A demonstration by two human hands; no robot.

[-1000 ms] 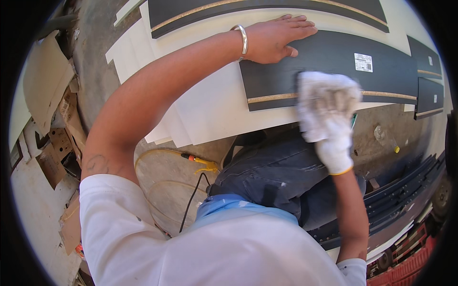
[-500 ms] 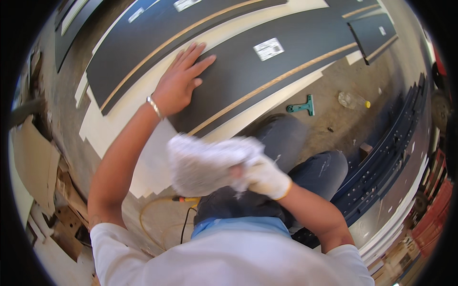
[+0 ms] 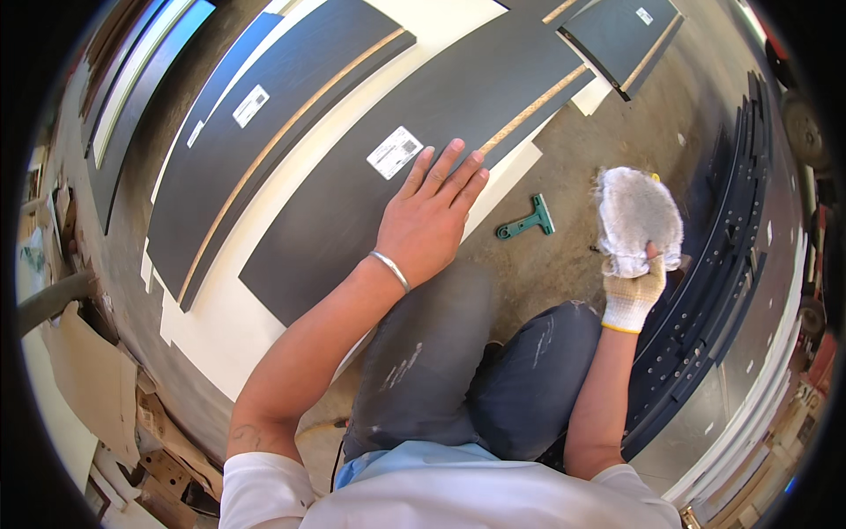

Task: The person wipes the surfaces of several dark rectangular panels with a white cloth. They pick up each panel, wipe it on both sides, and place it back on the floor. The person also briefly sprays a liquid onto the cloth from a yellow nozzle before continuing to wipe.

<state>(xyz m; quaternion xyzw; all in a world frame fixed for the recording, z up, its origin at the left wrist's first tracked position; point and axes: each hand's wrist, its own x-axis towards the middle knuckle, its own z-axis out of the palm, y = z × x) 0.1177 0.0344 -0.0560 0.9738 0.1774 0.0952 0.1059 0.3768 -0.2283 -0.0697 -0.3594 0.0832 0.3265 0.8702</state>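
Note:
My bare left hand (image 3: 429, 204), with a silver bracelet at the wrist, lies with fingers stretched out on a dark grey panel (image 3: 339, 220). Its fingertips reach the panel's raw chipboard edge, beside a white label (image 3: 395, 152). Out to the right, above the floor, my right hand (image 3: 636, 286) wears a white knit glove with a yellow cuff. It grips a fluffy white polishing mitt (image 3: 641, 216), whose face is smudged grey. Between the two hands a green scraper (image 3: 529, 219) rests on the concrete.
Another dark panel (image 3: 291, 132) lies on white sheeting to the left, and a smaller one (image 3: 621, 40) at the far right. Stacked dark metal strips with holes (image 3: 696, 326) run along my right. Torn cardboard (image 3: 92, 379) is heaped at the left.
My right hand has swung from in front of my lap out to the right with the mitt. My left hand now lies nearer the panel's chipboard edge. The view has shifted.

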